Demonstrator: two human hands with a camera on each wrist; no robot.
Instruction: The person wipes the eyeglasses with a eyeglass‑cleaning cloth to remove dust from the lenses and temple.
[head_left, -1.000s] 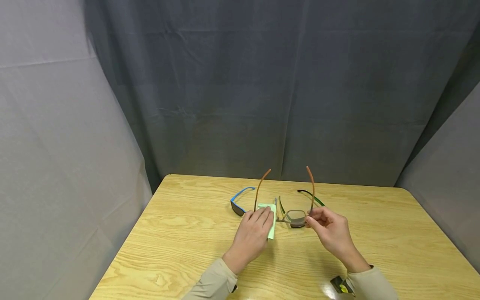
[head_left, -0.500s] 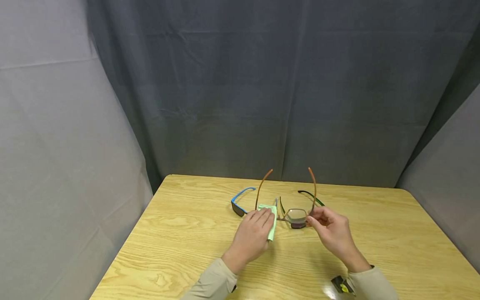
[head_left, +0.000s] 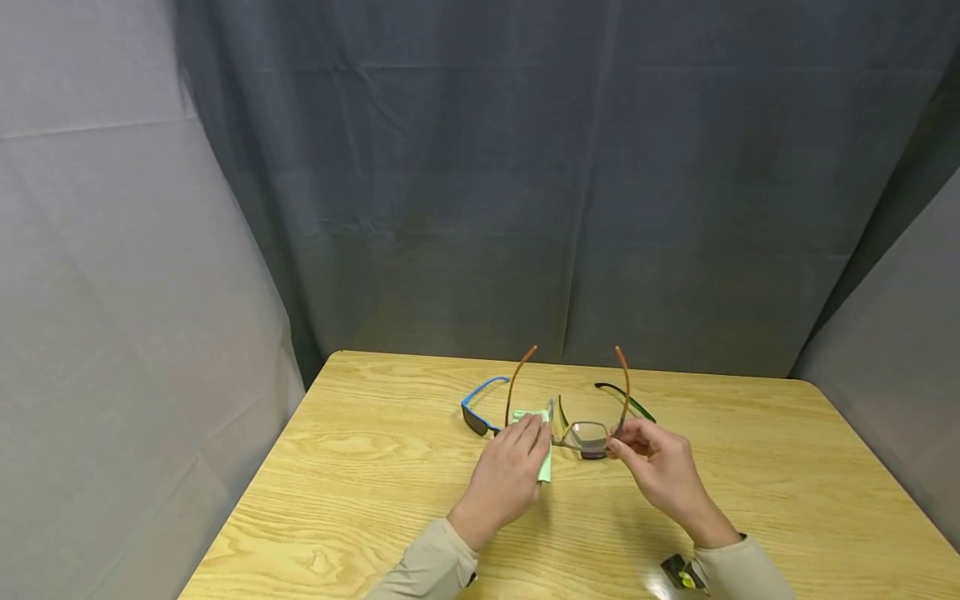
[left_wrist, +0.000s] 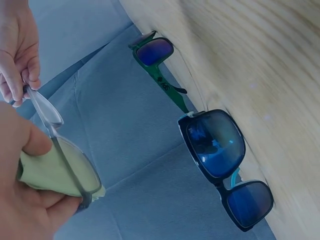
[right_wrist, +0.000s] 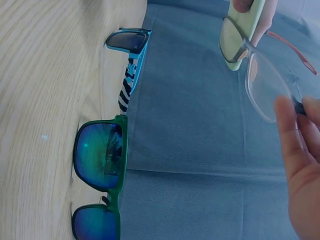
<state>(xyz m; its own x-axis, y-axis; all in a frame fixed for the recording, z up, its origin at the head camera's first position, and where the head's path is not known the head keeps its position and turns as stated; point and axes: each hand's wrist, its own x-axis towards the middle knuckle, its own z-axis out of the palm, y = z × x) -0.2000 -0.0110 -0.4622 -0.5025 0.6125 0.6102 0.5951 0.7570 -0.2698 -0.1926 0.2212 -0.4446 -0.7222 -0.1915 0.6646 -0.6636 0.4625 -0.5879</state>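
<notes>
Both hands hold the clear eyeglasses (right_wrist: 265, 85) up off the table (head_left: 315, 500), on the near side of two pairs of sunglasses. The left hand (head_left: 501, 477) has a narrow grip, thumb and fingers pinching the left lens through a folded green cloth (left_wrist: 47, 172). The right hand (head_left: 663, 477) has a narrow grip too, on the frame's right end by the hinge.

What I'd worry about is twisting: rub hard on the left against a firm right hand, and the thin bridge might bend or the lens pop out. If the right fingertips slid inward, they could smudge that lens. A slip would probably drop the pair onto the blue sunglasses (left_wrist: 215, 145) at left or the green sunglasses (right_wrist: 100, 155) at right, scratching something.

There are marks on the green pair's temple, and bluish shapes on the blue pair's zebra-striped one, but I can't read a word. The small dark item (head_left: 682, 573) with yellow, by the right sleeve (head_left: 738, 571), is too tiny to make out.
</notes>
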